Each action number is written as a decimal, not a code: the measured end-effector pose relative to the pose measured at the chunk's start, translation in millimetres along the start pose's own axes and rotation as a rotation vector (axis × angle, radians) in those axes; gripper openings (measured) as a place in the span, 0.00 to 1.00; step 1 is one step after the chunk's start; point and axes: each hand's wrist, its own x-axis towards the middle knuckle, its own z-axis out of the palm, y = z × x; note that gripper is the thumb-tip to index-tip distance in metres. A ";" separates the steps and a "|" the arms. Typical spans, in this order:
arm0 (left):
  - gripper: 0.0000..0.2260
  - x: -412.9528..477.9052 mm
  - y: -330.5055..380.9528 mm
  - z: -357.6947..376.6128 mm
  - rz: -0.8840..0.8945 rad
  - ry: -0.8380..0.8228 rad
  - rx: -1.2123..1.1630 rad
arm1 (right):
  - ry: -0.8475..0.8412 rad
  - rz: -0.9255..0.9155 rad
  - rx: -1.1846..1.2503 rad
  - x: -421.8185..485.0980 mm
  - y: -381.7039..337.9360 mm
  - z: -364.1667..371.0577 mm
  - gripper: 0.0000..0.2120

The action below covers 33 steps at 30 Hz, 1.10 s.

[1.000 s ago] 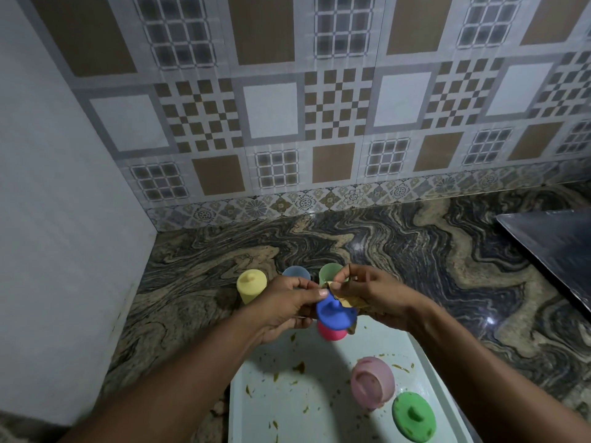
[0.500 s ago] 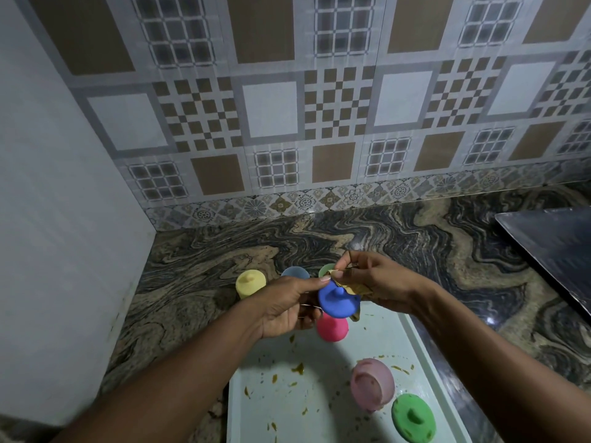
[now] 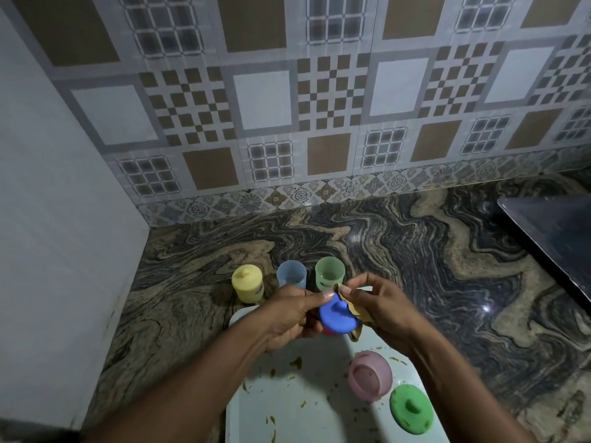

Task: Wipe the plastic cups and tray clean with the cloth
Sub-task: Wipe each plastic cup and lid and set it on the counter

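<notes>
Left hand [image 3: 287, 314] grips the blue lid [image 3: 339, 318], right hand [image 3: 385, 310] pinches the cloth [image 3: 349, 302] against it — tray [image 3: 303, 410] below spattered, not yet wiped.

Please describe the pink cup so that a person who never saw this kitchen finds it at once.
Find the white tray on the marbled counter, at the bottom of the view. Near its right edge, just behind the green lid, is the pink cup. It alone lies tipped on its side.
</notes>
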 end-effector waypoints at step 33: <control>0.22 28.5 43.1 17.0 0.023 0.339 0.178 | -0.033 -0.045 -0.044 13.7 -33.0 14.9 0.06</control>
